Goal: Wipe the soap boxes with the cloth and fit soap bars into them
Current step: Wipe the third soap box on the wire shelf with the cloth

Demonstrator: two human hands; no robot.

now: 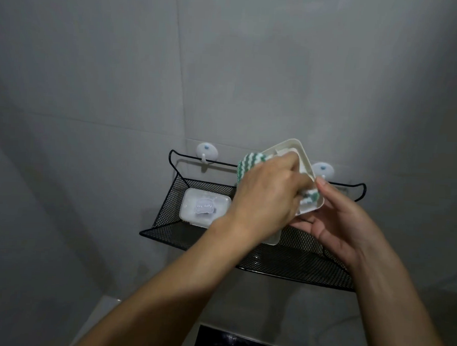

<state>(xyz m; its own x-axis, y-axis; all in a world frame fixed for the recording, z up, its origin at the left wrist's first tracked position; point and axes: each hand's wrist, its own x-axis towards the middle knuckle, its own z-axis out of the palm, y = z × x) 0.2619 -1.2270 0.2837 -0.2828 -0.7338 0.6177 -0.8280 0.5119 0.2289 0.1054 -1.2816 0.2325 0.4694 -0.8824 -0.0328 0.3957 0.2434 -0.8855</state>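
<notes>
Held up right of middle in the frame: white box (299,160), tipped, open side facing the camera. Long axis slanted from upper left down to lower right. Cupped from below and from the right by the right hand (343,226), fingers curled round the lower edge, thumb tip on the right rim. Pressed into the box from the left by the left hand (268,193), fingers bunched tight on the green and white cloth (249,164). Part of the cloth puffed out above the knuckles, part peeking out low by the lower right corner. Both hands touching the box; left one inside, right one outside. Probably mid-wipe, with strokes best run along that slant.

Lower left of the hands: second box (205,207), clear, lying flat in the left end of the black mesh basket (297,258), with something pale purple inside, maybe soap, hard to tell. Nearer to the left hand. Hung on the grey wall by two white hooks (207,152). Another white piece just under the left wrist in the basket, mostly hidden.
</notes>
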